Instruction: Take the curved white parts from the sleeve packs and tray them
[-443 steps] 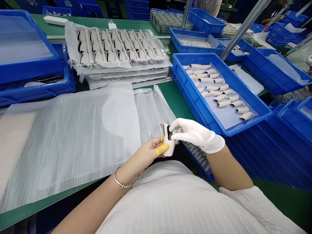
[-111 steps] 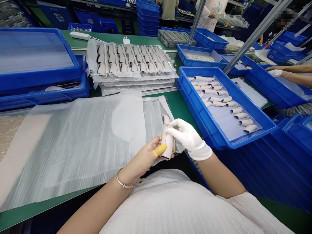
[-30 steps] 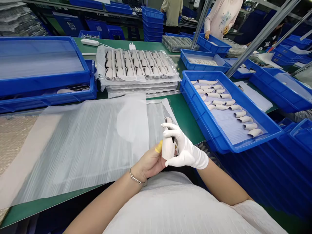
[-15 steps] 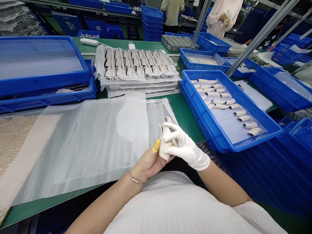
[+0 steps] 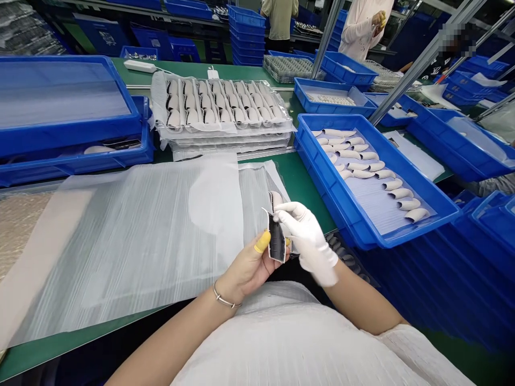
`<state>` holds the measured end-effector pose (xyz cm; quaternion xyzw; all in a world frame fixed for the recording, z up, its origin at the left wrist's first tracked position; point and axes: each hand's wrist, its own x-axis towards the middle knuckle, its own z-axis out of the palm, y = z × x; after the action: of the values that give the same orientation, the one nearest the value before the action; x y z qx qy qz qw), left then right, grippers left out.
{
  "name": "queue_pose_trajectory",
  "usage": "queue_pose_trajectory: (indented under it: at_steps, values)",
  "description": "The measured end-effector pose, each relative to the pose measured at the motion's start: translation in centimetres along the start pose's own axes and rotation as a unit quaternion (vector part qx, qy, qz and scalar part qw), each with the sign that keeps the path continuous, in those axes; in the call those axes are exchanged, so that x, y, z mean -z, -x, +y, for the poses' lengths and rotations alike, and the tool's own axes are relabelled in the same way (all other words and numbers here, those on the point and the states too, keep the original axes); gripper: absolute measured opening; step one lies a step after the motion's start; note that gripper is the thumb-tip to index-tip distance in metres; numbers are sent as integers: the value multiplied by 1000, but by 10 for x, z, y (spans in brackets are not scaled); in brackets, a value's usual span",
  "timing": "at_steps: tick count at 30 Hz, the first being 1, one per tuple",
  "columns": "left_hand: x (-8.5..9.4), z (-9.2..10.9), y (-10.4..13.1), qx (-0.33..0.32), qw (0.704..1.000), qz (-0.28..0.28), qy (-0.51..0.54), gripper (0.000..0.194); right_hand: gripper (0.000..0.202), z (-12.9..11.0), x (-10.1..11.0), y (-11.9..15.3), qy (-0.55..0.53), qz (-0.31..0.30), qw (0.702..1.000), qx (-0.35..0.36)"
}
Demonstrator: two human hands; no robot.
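Observation:
My left hand [image 5: 253,262], bare with yellow finger covers, is closed around a curved white shell [image 5: 277,241] over the table's front edge. The shell's dark hollow inside faces me. In a white glove, my right hand [image 5: 303,230] pinches the upper end of the same shell. Just beyond my fingers, a second beige shell [image 5: 276,198] lies on the translucent sheet [image 5: 161,230], partly hidden by my right hand. Similar pale shells [image 5: 396,193] lie in rows in a blue tray [image 5: 354,217] to the right.
A stack of clear packs [image 5: 225,131] holding rows of beige shells stands ahead. Large stacked blue trays [image 5: 68,126] are at the left. A metal post [image 5: 418,64] rises behind the right tray. Two people [image 5: 281,19] stand across the green table [image 5: 185,72].
The shell in my hands has been turned from its white ribbed outside to its dark inside. My right fingers have shifted to its upper end.

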<state>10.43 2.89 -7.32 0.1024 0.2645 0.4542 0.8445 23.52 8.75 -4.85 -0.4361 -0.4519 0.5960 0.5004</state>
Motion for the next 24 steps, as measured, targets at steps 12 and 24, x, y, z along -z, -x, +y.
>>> queue_pose_trajectory:
  at_steps: [12, 24]
  values:
    - [-9, -17, 0, 56, 971, 215, 91, 33, 16, 45, -21, 12, 194, 53, 967, 158]
    - [-23, -2, 26, 85, 989, 120, 26, 48, 28, -18, -8, 64, 480, -329, 762, 282]
